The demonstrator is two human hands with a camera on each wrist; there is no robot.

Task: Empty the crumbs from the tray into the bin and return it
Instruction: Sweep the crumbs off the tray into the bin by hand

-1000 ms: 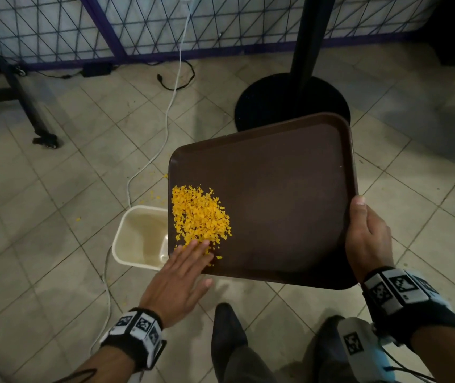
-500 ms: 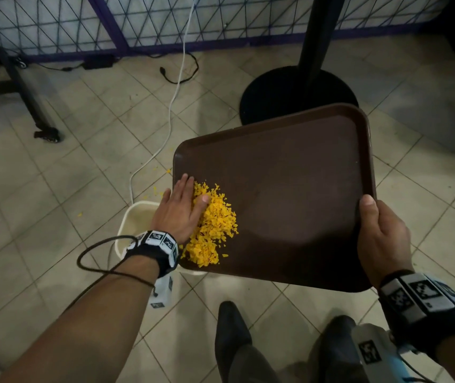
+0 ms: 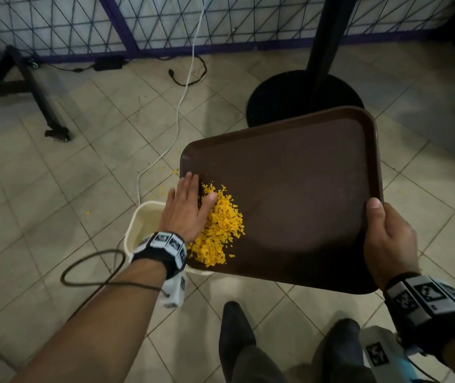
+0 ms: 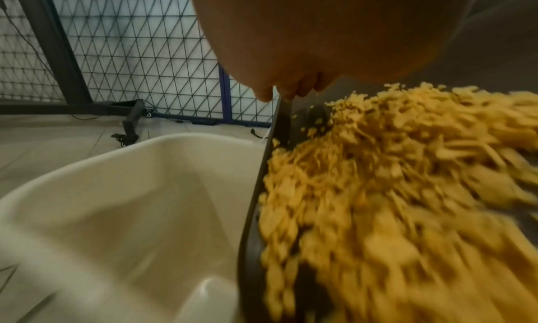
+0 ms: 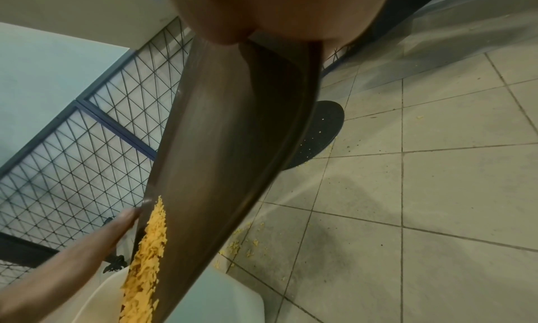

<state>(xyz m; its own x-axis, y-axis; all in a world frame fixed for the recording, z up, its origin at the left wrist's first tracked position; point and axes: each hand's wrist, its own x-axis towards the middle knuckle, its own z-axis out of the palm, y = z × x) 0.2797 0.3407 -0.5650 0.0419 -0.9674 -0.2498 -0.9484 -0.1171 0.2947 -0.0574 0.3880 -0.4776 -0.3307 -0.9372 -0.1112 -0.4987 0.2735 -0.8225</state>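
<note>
The tray (image 3: pixel 303 194) is tipped over the white bin (image 3: pixel 144 222), with yellow crumbs (image 3: pixel 220 230) at its low edge. The right hand (image 3: pixel 389 244) grips its side. The left hand (image 3: pixel 184 211) lies flat against the crumbs. Some crumbs dot the tiled floor (image 3: pixel 55 203) around the bin.

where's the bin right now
In the head view the cream plastic bin sits on the tiled floor at lower left, under the brown tray's left edge, just below the left hand.

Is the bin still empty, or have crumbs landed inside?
Empty as far as visible: the bin interior shows bare, while the crumbs sit heaped on the tray.
</note>
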